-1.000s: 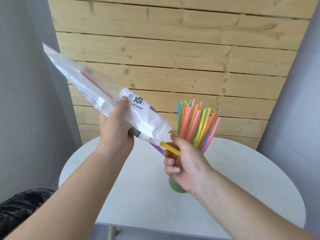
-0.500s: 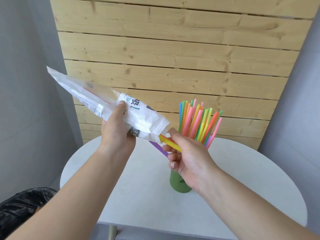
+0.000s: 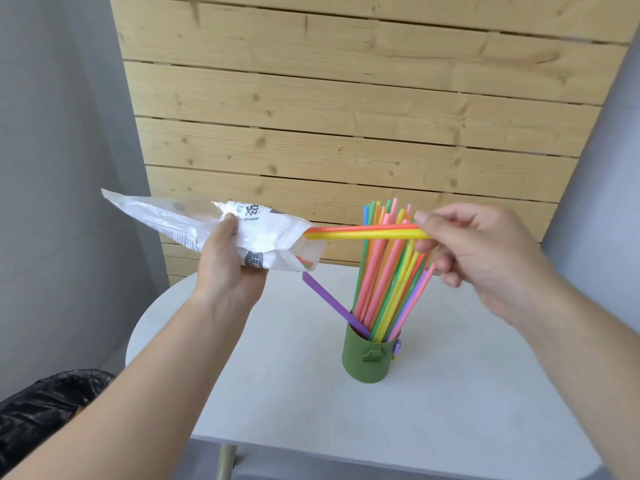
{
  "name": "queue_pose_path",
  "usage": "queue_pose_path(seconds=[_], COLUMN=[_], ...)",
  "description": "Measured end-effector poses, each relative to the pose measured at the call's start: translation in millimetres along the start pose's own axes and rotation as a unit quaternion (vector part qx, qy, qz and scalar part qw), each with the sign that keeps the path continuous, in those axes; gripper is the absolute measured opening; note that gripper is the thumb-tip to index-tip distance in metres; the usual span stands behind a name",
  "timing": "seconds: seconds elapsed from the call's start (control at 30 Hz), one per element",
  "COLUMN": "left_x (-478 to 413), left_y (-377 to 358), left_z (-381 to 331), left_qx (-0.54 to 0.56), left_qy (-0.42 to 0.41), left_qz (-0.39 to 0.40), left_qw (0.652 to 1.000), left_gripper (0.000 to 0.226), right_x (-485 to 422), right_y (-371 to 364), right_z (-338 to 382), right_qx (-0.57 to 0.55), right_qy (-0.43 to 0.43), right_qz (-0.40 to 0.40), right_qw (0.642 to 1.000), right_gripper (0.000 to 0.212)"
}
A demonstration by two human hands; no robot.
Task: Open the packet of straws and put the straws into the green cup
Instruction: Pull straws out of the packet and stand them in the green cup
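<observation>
My left hand (image 3: 227, 263) grips the white plastic straw packet (image 3: 207, 225), held roughly level above the table's left side with its open mouth pointing right. My right hand (image 3: 481, 254) pinches a yellow and an orange straw (image 3: 363, 232), held level; their left ends still lie at the packet's mouth. Below stands the green cup (image 3: 369, 358) on the white table (image 3: 450, 410), holding several coloured straws (image 3: 388, 282) that fan upward. A purple straw (image 3: 332, 303) leans out of the cup to the left, under the packet.
A wooden slat wall (image 3: 346, 116) rises behind the table. A black plastic bag (image 3: 45, 407) lies low at the left, beside the table. Grey walls flank both sides. The table's front edge (image 3: 346, 452) is near me.
My right hand has drawn the yellow and orange straws rightward, almost fully out of the packet. My left hand lowered and levelled the packet. The cup has come into full view.
</observation>
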State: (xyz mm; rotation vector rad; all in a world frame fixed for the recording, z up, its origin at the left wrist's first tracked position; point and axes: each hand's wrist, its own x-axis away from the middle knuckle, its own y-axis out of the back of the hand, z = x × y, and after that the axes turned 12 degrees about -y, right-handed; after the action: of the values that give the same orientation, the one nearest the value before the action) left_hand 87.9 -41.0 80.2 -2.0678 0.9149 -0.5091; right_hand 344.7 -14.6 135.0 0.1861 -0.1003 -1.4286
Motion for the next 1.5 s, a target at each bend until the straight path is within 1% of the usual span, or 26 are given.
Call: queue_pose_path(seconds=[0.13,0.27,0.43,0.53,0.63,0.73,0.87,0.97,1.03,1.1,1.2,1.37,1.5], left_x=[-1.6,-2.3,-1.0,-1.7,-2.7,-2.1,-0.4,-0.2,-0.2,-0.1,0.3,0.3,0.9], left_y=[1.0,2.0,2.4,4.3,4.2,2.1,0.7,1.1,1.4,1.5,1.4,1.0,0.4], left_z=[-0.2,2.6,6.1,6.8,5.4,5.2,6.9,7.3,7.8,8.4,8.1,6.7,7.3], left_qx=[-0.008,-0.017,-0.026,-0.031,-0.029,-0.023,-0.024,-0.028,-0.028,-0.031,-0.034,-0.038,-0.038], left_qy=[-0.004,-0.006,-0.005,-0.005,-0.009,-0.012,-0.014,-0.017,-0.016,-0.013,-0.012,-0.014,-0.009], left_qz=[0.002,0.007,0.011,0.008,0.008,0.011,0.022,0.02,0.021,0.026,0.03,0.035,0.039], left_qw=[1.0,1.0,1.0,0.999,1.0,1.0,0.999,0.999,0.999,0.999,0.999,0.999,0.998], left_gripper=[0.014,0.013,0.013,0.013,0.019,0.019,0.014,0.023,0.029,0.025,0.016,0.013,0.012], right_x=[-7.1,-13.3,-20.1,-21.7,-21.7,-19.4,-13.2,-8.9,-7.7,-8.8,-13.1,-14.9,-16.5], right_y=[37.6,63.8,84.1,92.0,97.6,98.5,90.2,77.5,66.2,54.9,43.2,40.0,36.1], right_z=[22.7,39.1,49.1,49.4,47.8,47.4,53.5,59.5,61.8,62.8,68.1,87.1,87.8], right_qx=[0.141,0.221,0.239,0.227,0.214,0.234,0.288,0.335,0.384,0.425,0.46,0.483,0.507], right_qy=[0.003,-0.002,-0.016,-0.03,-0.045,-0.047,-0.027,-0.006,0.0,0.012,0.031,0.038,0.034], right_qz=[-0.008,-0.018,-0.016,-0.015,-0.019,-0.022,-0.006,0.016,0.024,0.024,0.026,0.042,0.049], right_qw=[0.99,0.975,0.971,0.973,0.976,0.971,0.957,0.942,0.923,0.905,0.887,0.874,0.86], right_gripper=[0.017,0.016,0.017,0.017,0.016,0.017,0.017,0.018,0.017,0.018,0.018,0.02,0.02])
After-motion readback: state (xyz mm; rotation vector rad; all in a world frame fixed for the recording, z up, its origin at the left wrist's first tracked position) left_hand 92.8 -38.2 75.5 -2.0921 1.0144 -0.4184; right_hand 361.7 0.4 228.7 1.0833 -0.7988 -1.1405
